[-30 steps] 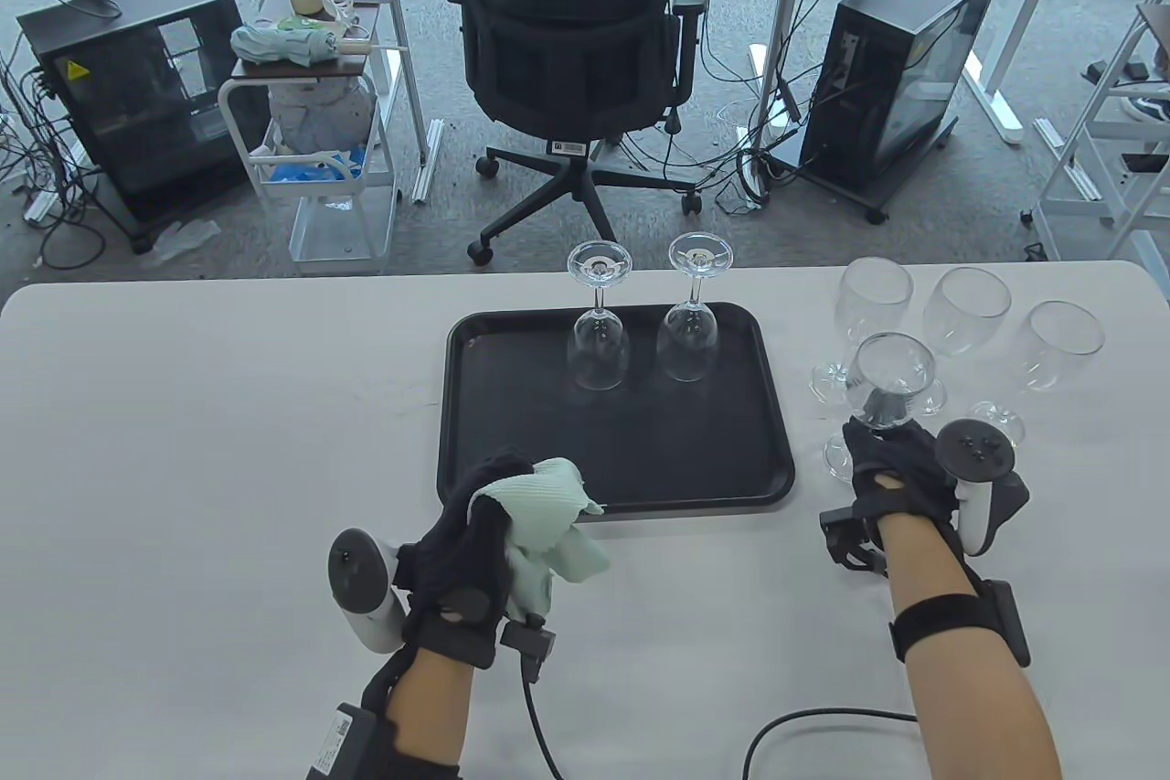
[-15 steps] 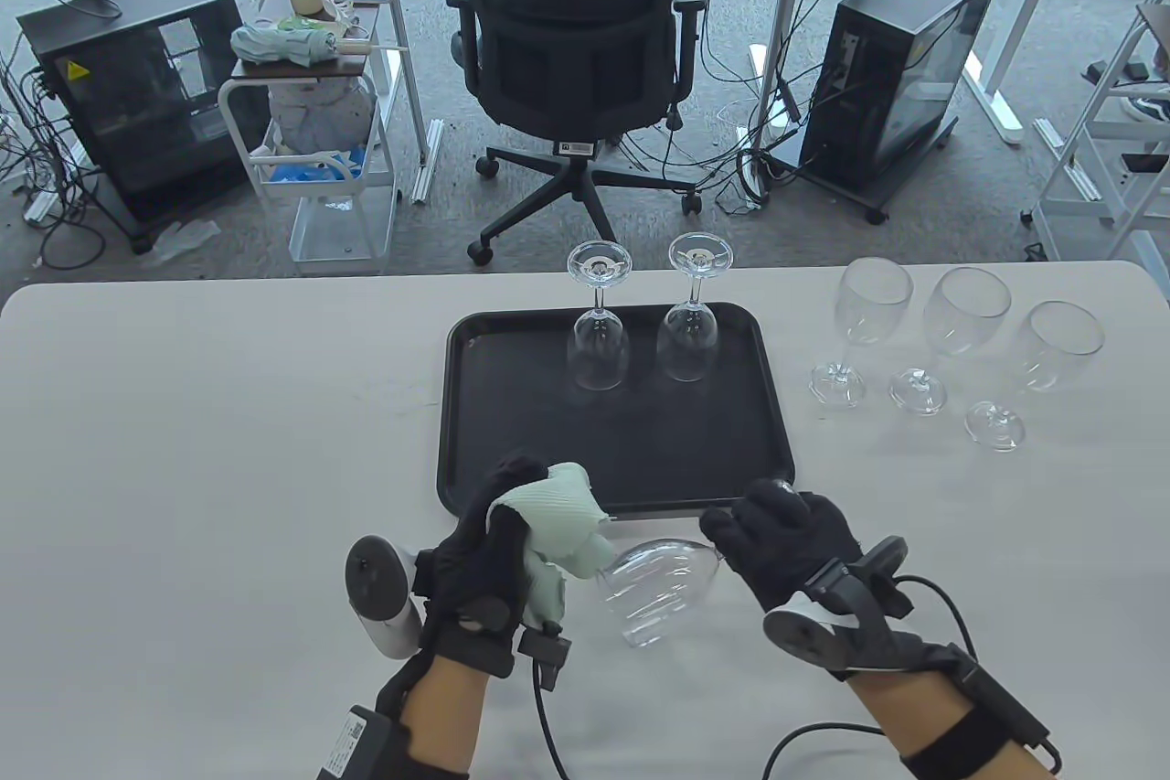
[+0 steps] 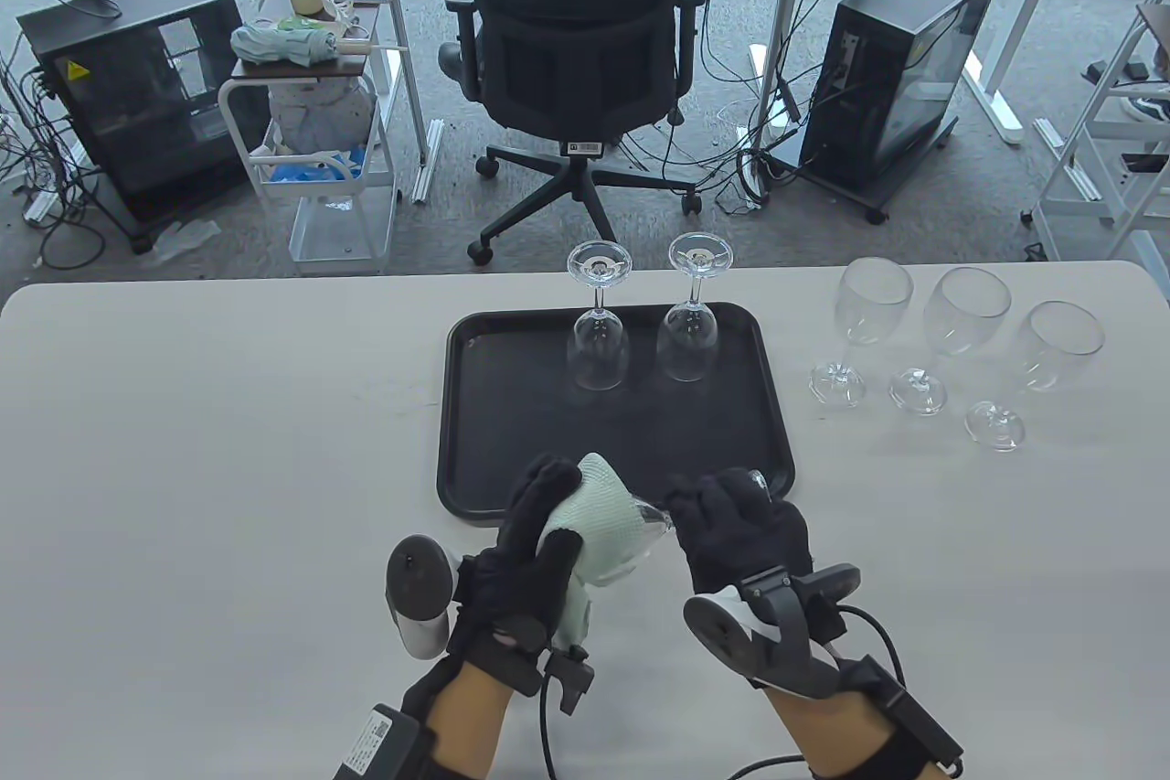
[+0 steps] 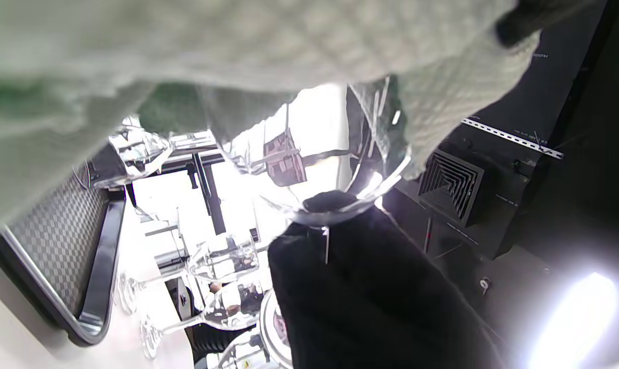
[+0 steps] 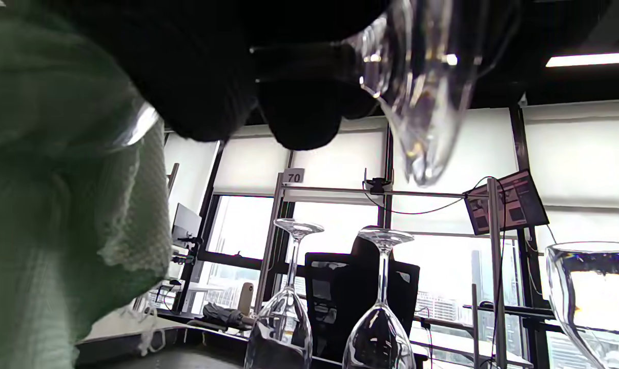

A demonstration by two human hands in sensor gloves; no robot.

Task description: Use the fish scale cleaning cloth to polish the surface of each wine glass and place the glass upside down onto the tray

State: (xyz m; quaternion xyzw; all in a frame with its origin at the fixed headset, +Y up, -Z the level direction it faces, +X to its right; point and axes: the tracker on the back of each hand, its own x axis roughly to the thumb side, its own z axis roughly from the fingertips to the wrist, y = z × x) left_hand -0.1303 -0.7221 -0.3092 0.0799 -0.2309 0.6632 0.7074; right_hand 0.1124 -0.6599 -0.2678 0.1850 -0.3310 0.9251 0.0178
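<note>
- While the right hand (image 3: 740,528) curls around a wine glass's (image 4: 309,159) stem, the left hand (image 3: 535,533) wraps the pale green cloth (image 3: 599,524) over its bowl.
- Both hover just before the black tray (image 3: 475,414).

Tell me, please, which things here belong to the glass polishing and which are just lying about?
Job: held wine glass, cleaning cloth, tray, two upturned glasses, three waiting glasses.
Lying about: office chair, folded umbrella, computer towers.

Cloth (image 3: 599,519) pale green, scale-textured weave. Wine glass (image 4: 309,169) clear, glossy. Tray (image 3: 475,414) black, matt plastic; desk (image 3: 210,414) smooth, matt white.
</note>
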